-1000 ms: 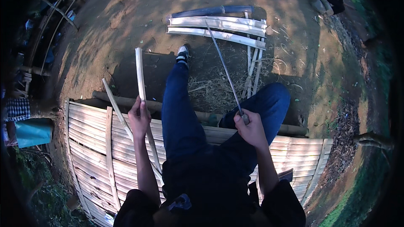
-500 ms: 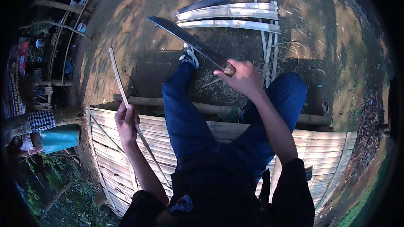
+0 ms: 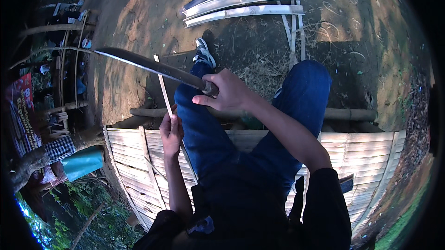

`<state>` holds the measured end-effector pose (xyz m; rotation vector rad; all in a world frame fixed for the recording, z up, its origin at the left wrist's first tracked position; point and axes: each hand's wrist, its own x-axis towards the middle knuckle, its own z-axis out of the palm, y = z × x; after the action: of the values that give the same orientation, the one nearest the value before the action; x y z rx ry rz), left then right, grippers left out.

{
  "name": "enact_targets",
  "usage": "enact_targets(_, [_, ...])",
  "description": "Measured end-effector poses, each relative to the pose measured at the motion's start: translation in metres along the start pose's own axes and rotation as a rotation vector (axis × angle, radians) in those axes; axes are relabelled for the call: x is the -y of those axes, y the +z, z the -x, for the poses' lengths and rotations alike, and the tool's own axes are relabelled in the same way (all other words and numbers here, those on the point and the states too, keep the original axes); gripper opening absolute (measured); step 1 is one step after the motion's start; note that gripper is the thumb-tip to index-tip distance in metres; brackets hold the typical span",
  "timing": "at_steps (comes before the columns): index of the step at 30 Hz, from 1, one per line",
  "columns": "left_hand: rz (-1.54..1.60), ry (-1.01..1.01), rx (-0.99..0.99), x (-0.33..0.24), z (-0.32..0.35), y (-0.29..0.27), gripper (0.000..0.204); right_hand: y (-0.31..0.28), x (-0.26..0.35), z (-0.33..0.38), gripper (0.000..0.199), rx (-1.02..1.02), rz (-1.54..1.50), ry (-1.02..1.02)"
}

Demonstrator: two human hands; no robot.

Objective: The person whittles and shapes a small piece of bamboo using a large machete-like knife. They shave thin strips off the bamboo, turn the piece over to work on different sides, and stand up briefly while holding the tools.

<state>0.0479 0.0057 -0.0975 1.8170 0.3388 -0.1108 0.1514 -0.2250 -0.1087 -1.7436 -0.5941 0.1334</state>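
My right hand (image 3: 227, 91) is wrapped round the handle of a machete (image 3: 153, 66), held in front of me above my knees. Its long dark blade points to the far left, with a bright edge facing down toward me. Between the fingers of my left hand (image 3: 172, 129) is a thin bamboo strip (image 3: 164, 88). The strip's upper end rises past the hand and stops close to the blade; its lower part runs back beside my left thigh. From this view I cannot tell whether blade and strip touch.
I sit on a bamboo-slat bench (image 3: 352, 157). On the dirt ground ahead lie split bamboo pieces (image 3: 245, 2) across thin strips (image 3: 293, 32), with shavings (image 3: 264, 69) nearby. A teal sheet (image 3: 83, 163) and a checkered cloth (image 3: 60, 148) hang at the left.
The machete has swung left and nearer to me, its blade now lying flatter. My left hand has moved right with the bamboo strip, toward my left knee. My view has shifted slightly.
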Motion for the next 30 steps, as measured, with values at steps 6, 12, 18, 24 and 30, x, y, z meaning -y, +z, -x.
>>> enact_targets(6, [0.216, -0.066, 0.098, -0.016, -0.009, 0.014, 0.037, 0.03, -0.008, 0.012, 0.059, 0.096, 0.208, -0.124])
enact_targets(12, [0.279, -0.196, 0.092, -0.007, 0.002, 0.019, 0.039, 0.035, -0.008, 0.011, 0.059, -0.008, 0.554, -0.236])
enact_targets(18, [0.253, -0.126, 0.195, -0.01, 0.014, -0.007, 0.047, 0.004, -0.039, -0.006, 0.059, -0.104, 0.364, 0.151])
enact_targets(24, [-0.002, 0.03, -0.004, -0.002, -0.004, -0.054, 0.037, 0.021, -0.066, -0.002, 0.064, -0.213, 0.088, 0.42])
enact_targets(30, [-0.293, 0.323, -0.521, -0.134, -0.011, -0.194, 0.038, 0.009, -0.07, 0.003, 0.062, -0.249, 0.22, 0.347])
